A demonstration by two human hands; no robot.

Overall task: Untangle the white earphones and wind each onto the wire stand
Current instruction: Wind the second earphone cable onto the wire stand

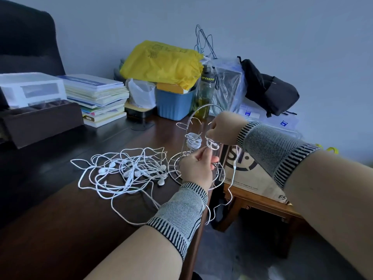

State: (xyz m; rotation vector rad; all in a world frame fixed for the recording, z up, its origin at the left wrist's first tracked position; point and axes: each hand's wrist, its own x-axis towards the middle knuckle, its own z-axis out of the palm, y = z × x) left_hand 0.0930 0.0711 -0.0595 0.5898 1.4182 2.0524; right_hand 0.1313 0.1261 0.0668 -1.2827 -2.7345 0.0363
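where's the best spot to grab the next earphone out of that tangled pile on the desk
Judging from this view, take one earbud head at the near-right edge of the tangled pile, such as the bud lying by the wire stand base. It sits at the pile's rim with few strands crossing it. Pinch it from above and the right, then follow its cable out.

Wire stand (196, 142) base partly hidden behind left hand (196, 168). Right hand (223, 129) fingertips out of sight, grip unclear. Dark chair (26, 37) cut by upper-left frame edge. Cardboard box (252, 174) print partly covered by right forearm.
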